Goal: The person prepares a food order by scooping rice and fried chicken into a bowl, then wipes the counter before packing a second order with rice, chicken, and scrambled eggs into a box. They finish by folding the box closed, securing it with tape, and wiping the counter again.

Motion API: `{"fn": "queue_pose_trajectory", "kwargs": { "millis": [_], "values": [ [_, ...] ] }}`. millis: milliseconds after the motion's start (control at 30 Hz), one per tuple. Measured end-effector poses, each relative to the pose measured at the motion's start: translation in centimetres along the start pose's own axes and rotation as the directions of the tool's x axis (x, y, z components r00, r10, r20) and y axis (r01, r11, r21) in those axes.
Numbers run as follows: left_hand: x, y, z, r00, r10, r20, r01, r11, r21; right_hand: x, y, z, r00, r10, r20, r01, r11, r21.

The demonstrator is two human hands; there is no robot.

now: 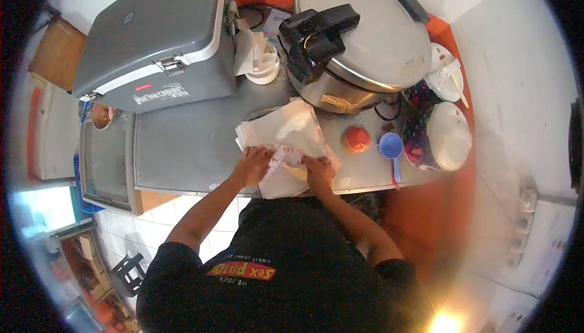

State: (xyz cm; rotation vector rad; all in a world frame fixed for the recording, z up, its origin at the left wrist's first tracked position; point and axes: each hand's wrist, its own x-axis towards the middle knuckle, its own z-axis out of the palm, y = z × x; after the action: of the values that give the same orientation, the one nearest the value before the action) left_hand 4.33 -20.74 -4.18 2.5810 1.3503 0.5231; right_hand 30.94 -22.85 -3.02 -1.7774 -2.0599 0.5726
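A stack of white wrapping paper sheets [287, 125] with red print lies on the metal counter, near its front edge. My left hand [254, 166] closes its fingers on the left part of a folded, printed paper [285, 155] on top of the stack. At the right end of that fold, my right hand [320, 172] grips the paper with bent fingers. Whatever the folded paper may contain is hidden. To the right of my right hand sit a round red-topped item [356, 139] and a blue measuring scoop [391, 147], its handle toward me.
A grey cooler box [182, 74] stands at the back left of the counter [176, 150]. Behind the paper is a big steel pressure cooker [371, 35] with black handles. White cups [263, 70] stand between them. Dark patterned containers with white lids [447, 136] line the right side.
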Motion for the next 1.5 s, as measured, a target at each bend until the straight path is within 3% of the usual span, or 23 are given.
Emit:
{"fn": "queue_pose_trajectory", "kwargs": {
  "millis": [67,167,300,333,400,433,500,633,700,733,800,933,1000,1067,1133,1167,1233,1267,1300,1333,1400,1467,1500],
  "values": [
    [1.2,-1.1,-0.1,0.958,-0.054,0.281,-0.019,0.967,0.253,1.7,1.7,1.2,0.998,-0.022,0.059,0.024,0.999,-0.024],
    [3.5,-3.2,0.8,0.862,-0.171,0.477,0.13,0.984,0.118,5.3,1.2,0.9,0.982,0.076,0.174,-0.063,0.995,-0.077],
    [6.6,-1.8,1.4,0.816,-0.281,0.504,0.274,0.957,0.09,8.6,-0.1,2.4,0.935,0.307,0.175,-0.277,0.944,-0.178],
    [6.9,-0.6,1.5,0.863,-0.347,0.368,0.332,0.937,0.106,8.7,-0.4,2.4,0.938,0.303,0.17,-0.274,0.946,-0.174],
    [7.5,1.6,0.9,0.898,-0.417,0.138,0.403,0.907,0.119,8.4,-0.7,2.3,0.996,-0.012,-0.09,-0.027,0.909,-0.416],
    [7.3,2.1,0.5,0.898,-0.417,0.141,0.402,0.907,0.124,8.7,-1.2,1.6,0.996,-0.009,-0.09,-0.029,0.911,-0.411],
    [6.5,2.9,0.2,0.923,-0.371,0.099,0.349,0.918,0.19,9.3,-1.7,0.9,0.888,0.352,0.295,-0.3,0.931,-0.209],
    [3.7,2.9,2.1,0.952,-0.278,0.13,0.23,0.927,0.298,8.7,-1.2,2.6,0.873,0.416,0.254,-0.36,0.902,-0.24],
    [2.9,3.5,2.4,0.954,-0.266,0.136,0.223,0.937,0.268,8.9,-3.4,0.8,0.83,0.233,0.507,-0.132,0.965,-0.227],
    [2.3,3.8,2.6,0.955,-0.263,0.14,0.218,0.937,0.273,8.4,-4.4,1.2,0.831,0.232,0.506,-0.135,0.966,-0.221],
    [1.4,4.1,2.7,0.927,-0.337,0.163,0.291,0.923,0.254,6.6,-7.0,2.2,0.815,0.552,0.176,-0.535,0.834,-0.137],
    [0.4,4.5,2.8,0.891,-0.409,0.195,0.434,0.895,-0.102,4.9,-6.2,4.2,0.913,0.358,0.197,-0.356,0.933,-0.046],
    [0.2,5.6,3.4,0.888,-0.427,0.171,0.452,0.878,-0.154,3.8,-5.4,3.6,0.948,0.316,0.031,-0.311,0.905,0.291],
    [0.9,6.8,3.9,0.88,-0.45,0.153,0.474,0.856,-0.208,3.4,-3.9,2.0,0.942,0.331,0.052,-0.321,0.844,0.431],
    [2.8,8.4,3.4,0.82,-0.531,0.213,0.556,0.65,-0.518,3.3,-2.9,-1.3,0.937,0.343,0.07,-0.321,0.763,0.561],
    [3.9,9.3,3.1,0.823,-0.523,0.221,0.553,0.653,-0.518,3.2,-2.5,-3.2,0.921,0.363,0.144,-0.366,0.674,0.641],
    [6.0,11.1,3.0,0.734,-0.513,0.445,0.622,0.245,-0.744,2.8,0.0,-4.9,0.901,0.377,0.214,-0.409,0.575,0.708],
    [6.9,11.7,3.8,0.736,-0.509,0.447,0.621,0.244,-0.745,2.5,1.9,-5.3,0.908,0.348,0.232,-0.394,0.523,0.756],
    [7.7,12.1,5.1,0.748,-0.416,0.516,0.595,0.079,-0.799,2.1,3.6,-5.9,0.916,0.316,0.247,-0.377,0.467,0.8],
    [9.5,13.7,4.3,0.763,-0.312,0.567,0.569,-0.093,-0.817,1.8,5.3,-7.4,0.964,0.264,0.045,-0.223,0.698,0.681],
    [13.8,18.8,0.8,0.832,-0.065,0.551,0.546,-0.072,-0.834,1.2,9.3,-10.7,0.806,0.365,0.466,-0.577,0.311,0.755],
    [14.5,16.9,9.7,0.934,0.186,0.305,0.123,0.633,-0.765,-1.0,13.5,-14.8,0.835,0.276,0.476,-0.526,0.148,0.837],
    [17.2,19.5,7.7,0.939,0.147,0.311,0.08,0.786,-0.613,-2.3,15.8,-15.7,0.817,0.331,0.471,-0.523,0.082,0.849]
  ]
}}
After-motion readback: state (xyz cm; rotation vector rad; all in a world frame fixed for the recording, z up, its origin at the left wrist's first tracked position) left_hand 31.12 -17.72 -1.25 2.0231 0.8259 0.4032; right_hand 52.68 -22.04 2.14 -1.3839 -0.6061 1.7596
